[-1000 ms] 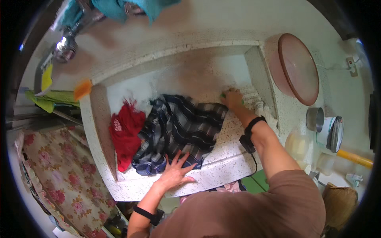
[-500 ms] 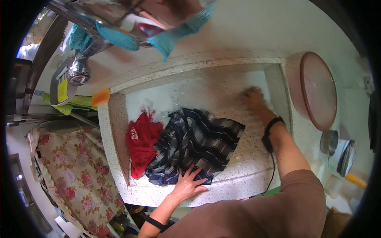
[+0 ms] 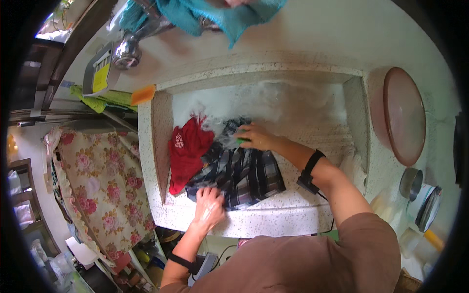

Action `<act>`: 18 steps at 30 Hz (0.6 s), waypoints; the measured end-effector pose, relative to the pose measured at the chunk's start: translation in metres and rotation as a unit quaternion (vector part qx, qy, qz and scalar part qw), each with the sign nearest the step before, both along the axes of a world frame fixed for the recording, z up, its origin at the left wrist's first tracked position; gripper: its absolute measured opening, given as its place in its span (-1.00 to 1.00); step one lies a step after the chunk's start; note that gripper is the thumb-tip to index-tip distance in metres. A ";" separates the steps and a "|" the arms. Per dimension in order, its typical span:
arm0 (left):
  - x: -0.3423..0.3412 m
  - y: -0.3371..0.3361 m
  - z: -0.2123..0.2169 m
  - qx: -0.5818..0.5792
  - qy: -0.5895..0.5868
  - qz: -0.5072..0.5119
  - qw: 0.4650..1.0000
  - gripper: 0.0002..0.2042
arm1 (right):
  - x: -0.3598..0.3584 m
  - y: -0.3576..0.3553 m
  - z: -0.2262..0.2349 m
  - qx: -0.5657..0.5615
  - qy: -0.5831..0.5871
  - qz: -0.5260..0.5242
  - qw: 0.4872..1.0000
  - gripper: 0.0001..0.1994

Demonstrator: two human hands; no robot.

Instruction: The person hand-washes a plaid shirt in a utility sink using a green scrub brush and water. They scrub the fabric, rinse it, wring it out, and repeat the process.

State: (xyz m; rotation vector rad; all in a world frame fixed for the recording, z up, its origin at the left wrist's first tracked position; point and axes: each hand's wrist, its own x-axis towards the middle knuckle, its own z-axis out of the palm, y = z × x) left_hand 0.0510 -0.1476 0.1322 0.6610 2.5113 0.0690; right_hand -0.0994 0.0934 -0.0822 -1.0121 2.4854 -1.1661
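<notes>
Mid-scrub: your left hand (image 3: 209, 209) presses flat on the plaid shirt (image 3: 242, 171) while your right hand's (image 3: 254, 137) grip closes around a green brush (image 3: 241, 141); next, stroke firmly across the cloth

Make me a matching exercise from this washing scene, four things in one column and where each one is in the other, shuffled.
Things:
1 plaid garment
2 red cloth
3 pink basin
4 orange sponge

Places:
A on the sink's far left corner
B under both hands
C upright, right of the sink
D against the sink's left wall

Pairs: 1-B, 2-D, 3-C, 4-A
</notes>
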 end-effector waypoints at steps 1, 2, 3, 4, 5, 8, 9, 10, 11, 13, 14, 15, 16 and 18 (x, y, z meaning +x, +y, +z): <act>-0.001 0.004 0.000 0.105 0.027 0.008 0.994 -0.67 | 0.006 -0.002 0.001 0.008 -0.070 -0.063 0.996 -0.57; -0.001 0.020 -0.008 0.193 0.045 0.012 0.980 -0.60 | 0.012 0.003 0.001 0.073 -0.087 -0.051 0.992 -0.57; 0.002 0.042 -0.023 0.209 0.056 0.017 0.976 -0.55 | 0.019 0.010 0.000 0.126 -0.086 -0.048 0.987 -0.58; 0.005 0.065 -0.041 0.212 0.085 -0.001 0.974 -0.49 | 0.022 0.025 -0.001 0.140 -0.040 -0.072 0.987 -0.58; 0.007 0.087 -0.061 0.220 0.039 0.019 0.975 -0.51 | 0.028 0.040 -0.003 0.219 -0.059 -0.107 0.968 -0.59; 0.015 0.121 -0.098 0.253 0.007 0.005 0.968 -0.62 | 0.042 0.100 0.001 0.299 -0.046 -0.235 0.924 -0.59; 0.015 0.129 -0.102 0.251 -0.005 -0.011 0.968 -0.67 | 0.043 0.118 0.011 0.326 -0.099 -0.250 0.906 -0.58; 0.015 0.130 -0.102 0.278 -0.026 0.003 0.960 -0.73 | 0.051 0.129 0.026 0.344 -0.112 -0.277 0.890 -0.58; 0.015 0.126 -0.096 0.288 -0.056 0.016 0.956 -0.78 | 0.057 0.132 0.047 0.393 -0.143 -0.305 0.856 -0.57; 0.015 0.112 -0.079 0.363 -0.074 0.038 0.928 -0.87 | 0.082 0.112 0.095 0.415 -0.136 -0.224 0.871 -0.54; 0.016 0.103 -0.072 0.333 -0.082 0.009 0.939 -0.86 | 0.100 0.093 0.116 0.276 0.035 -0.206 0.938 -0.53; 0.021 0.090 -0.064 0.318 -0.090 -0.021 0.944 -0.84 | 0.118 0.066 0.138 0.205 -0.089 -0.213 0.951 -0.55; 0.027 0.074 -0.059 0.296 -0.068 -0.040 0.952 -0.81 | 0.136 0.040 0.150 0.114 -0.074 -0.163 0.977 -0.56; 0.033 0.041 -0.054 0.259 -0.060 -0.068 0.962 -0.75 | 0.160 0.006 0.154 0.060 -0.047 -0.083 0.994 -0.57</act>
